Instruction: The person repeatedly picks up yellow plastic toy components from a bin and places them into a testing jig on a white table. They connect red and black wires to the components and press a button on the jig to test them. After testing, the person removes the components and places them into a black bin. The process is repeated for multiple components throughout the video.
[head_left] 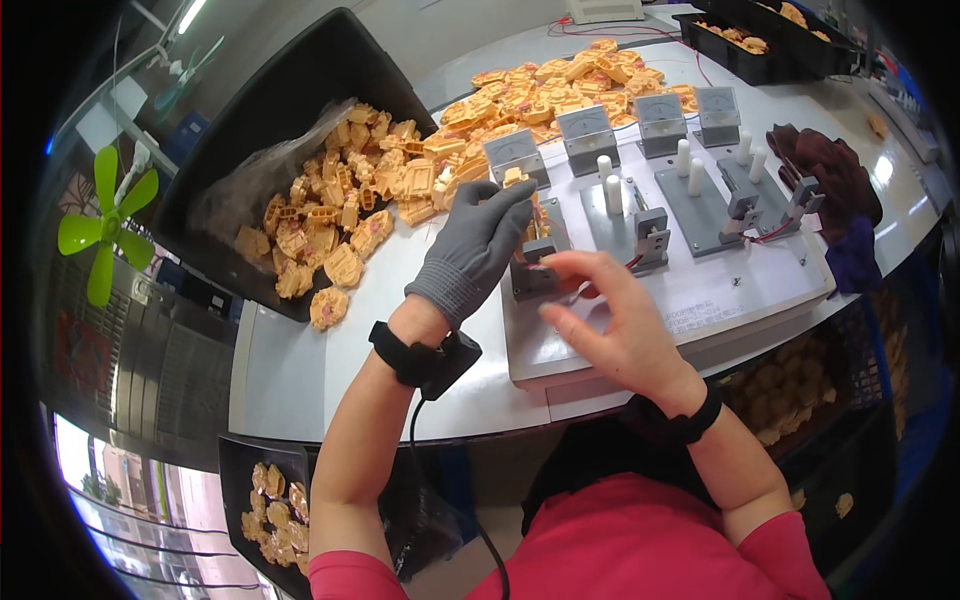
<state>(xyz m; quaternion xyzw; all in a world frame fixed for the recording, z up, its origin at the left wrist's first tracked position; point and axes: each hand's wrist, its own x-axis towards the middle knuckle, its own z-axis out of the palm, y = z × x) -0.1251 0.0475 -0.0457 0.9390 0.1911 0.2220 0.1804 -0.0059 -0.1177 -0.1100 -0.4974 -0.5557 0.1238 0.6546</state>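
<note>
My left hand [477, 240], in a grey knitted glove, is closed over the leftmost test fixture [553, 235]. Under its fingers is a yellow plastic part [514, 178], mostly hidden by the glove. My bare right hand [625, 320] is at the front of that same fixture, thumb and forefinger apart, with the forefinger at its dark end block [532, 280]. Whether it touches a small lever there is hard to see. Behind the fixture stands a grey box with a dial meter [512, 150].
Several similar fixtures with white pegs [614, 195] line the white board [690, 290] rightward. Loose yellow parts heap behind the meters [540, 95] and spill from a tipped black bin [330, 60]. Dark gloves [830, 180] lie far right. A green fan [108, 228] stands left.
</note>
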